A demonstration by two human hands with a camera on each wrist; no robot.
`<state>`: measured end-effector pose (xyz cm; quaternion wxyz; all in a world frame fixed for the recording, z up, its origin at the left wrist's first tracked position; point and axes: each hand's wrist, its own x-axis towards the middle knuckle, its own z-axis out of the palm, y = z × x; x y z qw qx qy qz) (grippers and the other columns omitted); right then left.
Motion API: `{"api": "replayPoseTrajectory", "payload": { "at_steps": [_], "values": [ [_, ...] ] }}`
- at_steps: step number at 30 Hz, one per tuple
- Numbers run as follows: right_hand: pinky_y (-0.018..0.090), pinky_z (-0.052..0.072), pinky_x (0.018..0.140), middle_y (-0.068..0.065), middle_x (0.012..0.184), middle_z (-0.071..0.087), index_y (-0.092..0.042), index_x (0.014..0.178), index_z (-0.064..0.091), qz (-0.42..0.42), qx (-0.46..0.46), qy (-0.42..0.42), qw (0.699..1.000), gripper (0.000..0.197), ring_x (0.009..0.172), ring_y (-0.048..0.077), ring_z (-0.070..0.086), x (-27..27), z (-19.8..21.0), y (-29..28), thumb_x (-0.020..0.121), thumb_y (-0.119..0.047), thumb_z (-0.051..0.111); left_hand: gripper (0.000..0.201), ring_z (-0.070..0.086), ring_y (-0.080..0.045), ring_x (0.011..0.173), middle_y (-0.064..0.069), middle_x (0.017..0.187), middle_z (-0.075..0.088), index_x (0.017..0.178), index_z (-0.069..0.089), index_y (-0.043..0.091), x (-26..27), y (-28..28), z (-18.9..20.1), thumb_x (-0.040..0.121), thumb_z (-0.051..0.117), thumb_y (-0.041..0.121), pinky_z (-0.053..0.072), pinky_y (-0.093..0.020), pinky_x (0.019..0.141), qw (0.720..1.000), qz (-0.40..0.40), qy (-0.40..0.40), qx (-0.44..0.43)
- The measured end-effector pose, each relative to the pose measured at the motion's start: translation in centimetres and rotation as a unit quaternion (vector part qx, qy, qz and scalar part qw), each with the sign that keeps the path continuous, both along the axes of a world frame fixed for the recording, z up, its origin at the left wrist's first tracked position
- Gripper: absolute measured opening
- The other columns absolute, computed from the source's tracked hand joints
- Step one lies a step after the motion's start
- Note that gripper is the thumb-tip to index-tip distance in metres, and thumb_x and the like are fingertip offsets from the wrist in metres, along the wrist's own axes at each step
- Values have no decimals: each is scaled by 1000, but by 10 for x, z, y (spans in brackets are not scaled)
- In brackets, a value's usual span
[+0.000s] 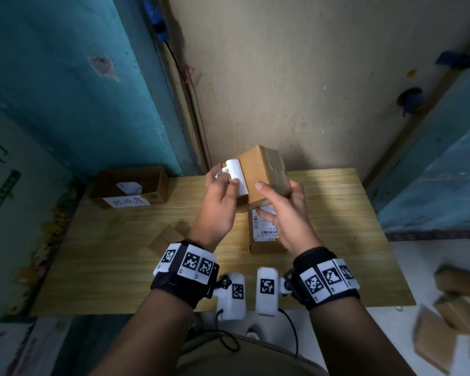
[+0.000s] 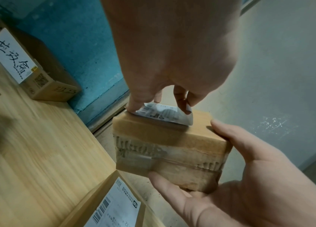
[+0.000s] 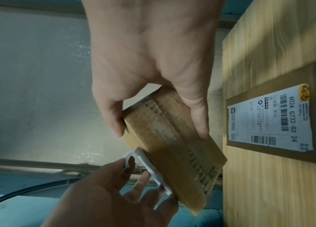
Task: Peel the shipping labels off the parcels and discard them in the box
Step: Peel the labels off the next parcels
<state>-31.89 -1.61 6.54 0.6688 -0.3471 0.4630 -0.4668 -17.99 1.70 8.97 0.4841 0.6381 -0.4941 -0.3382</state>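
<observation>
In the head view, a small brown parcel [image 1: 258, 175] is held up above the wooden table [image 1: 120, 253]. It is gripped at its right end by the right hand [image 1: 285, 213], with the fingers curled round it. Its white shipping label [image 1: 235, 176] is pinched by the left hand [image 1: 220, 196] and is partly peeled, with one edge curled away from the cardboard. The open discard box [image 1: 130, 185] sits at the far left of the table, well apart from the hands, and a white scrap is seen inside it. A strip with handwritten signs is stuck on its front, but it cannot be read with certainty here. A second parcel [image 1: 265, 234] lies flat on the table under the right hand, with its label not yet peeled. In the left wrist view, the label [image 2: 163, 114] is seen lifted at one end, held by the fingertips [image 2: 133, 106], while barcodes show on it. The step would best be done by pulling slowly and low along the face, so the paper is not torn, while the parcel is kept firmly held. In the right wrist view, the label on the second parcel [image 3: 269, 119] can be read: "602A G732-02 24" and "G732", with barcodes beside them. A small yellow mark sits in its corner, too small to be made out.
</observation>
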Motion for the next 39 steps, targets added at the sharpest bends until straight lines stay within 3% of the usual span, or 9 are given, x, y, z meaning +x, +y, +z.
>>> {"api": "replayPoseTrajectory", "payload": {
  "at_steps": [4, 8, 14, 16, 18, 24, 28, 33, 39],
  "values": [
    [44, 59, 92, 4, 130, 62, -18, 135, 41, 0, 7, -4, 1000, 69, 119, 23, 65, 0, -5, 0, 81, -24, 83, 35, 56, 0, 117, 9, 127, 58, 137, 48, 18, 3, 4, -4, 105, 40, 30, 47, -29, 103, 1000, 7, 2, -3],
    [48, 58, 94, 5, 133, 60, -19, 137, 40, 2, 3, -2, 1000, 76, 121, 24, 64, -3, -7, 1, 76, -29, 84, 33, 63, 3, 97, 15, 107, 63, 137, 49, 15, 2, 8, 0, 107, 38, 22, 52, -27, 89, 1000, 13, 18, 4],
    [50, 58, 94, 7, 137, 59, -22, 137, 40, 3, 4, 1, 1000, 85, 121, 26, 64, -8, -11, 0, 68, -38, 86, 32, 54, -16, 125, -2, 135, 56, 133, 52, 24, 1, 8, 1, 106, 38, 31, 44, -46, 109, 999, 20, 41, 19],
    [50, 58, 94, 7, 136, 59, -23, 136, 40, 2, 4, 0, 1000, 88, 121, 27, 64, -8, -11, 1, 65, -42, 86, 21, 27, -20, 148, -4, 161, 27, 117, 55, 31, 0, 11, 1, 106, 37, 32, 27, -40, 119, 999, 24, 35, 15],
    [50, 58, 95, 7, 136, 60, -23, 135, 41, 2, 1, 1, 1000, 85, 121, 27, 64, -8, -11, 1, 66, -41, 86, 19, 6, -14, 152, -2, 166, 9, 109, 55, 24, -1, 13, 3, 107, 37, 28, 14, -29, 119, 999, 35, 4, 23],
    [47, 59, 93, 7, 135, 60, -23, 132, 42, 0, -6, -1, 1000, 77, 120, 27, 65, -10, -13, 3, 70, -38, 84, 50, 35, -19, 143, -3, 158, 33, 146, 42, 14, -1, 16, 7, 103, 36, 39, 31, -44, 118, 998, 48, 27, 37],
    [44, 60, 91, 6, 135, 60, -23, 132, 43, -2, -6, 1, 1000, 85, 120, 26, 65, -11, -16, 3, 62, -43, 87, 30, 39, -19, 140, -4, 155, 39, 131, 54, 21, -3, 17, 7, 106, 37, 28, 32, -43, 118, 996, 58, 56, 35],
    [43, 61, 90, 6, 135, 60, -25, 130, 44, -7, 1, 0, 1000, 82, 120, 27, 65, -14, -19, 2, 61, -45, 87, 24, 62, -11, 99, 12, 100, 61, 97, 58, 30, -4, 17, 9, 106, 37, 21, 51, -33, 96, 989, 66, 121, 46],
    [42, 61, 89, 5, 135, 60, -31, 123, 46, -9, 8, -7, 1000, 75, 121, 26, 64, -15, -19, 1, 61, -45, 86, 27, 57, -2, 89, 14, 93, 56, 87, 56, 29, -7, 19, 12, 106, 40, 18, 49, -39, 101, 985, 87, 137, 51]
  ]
}}
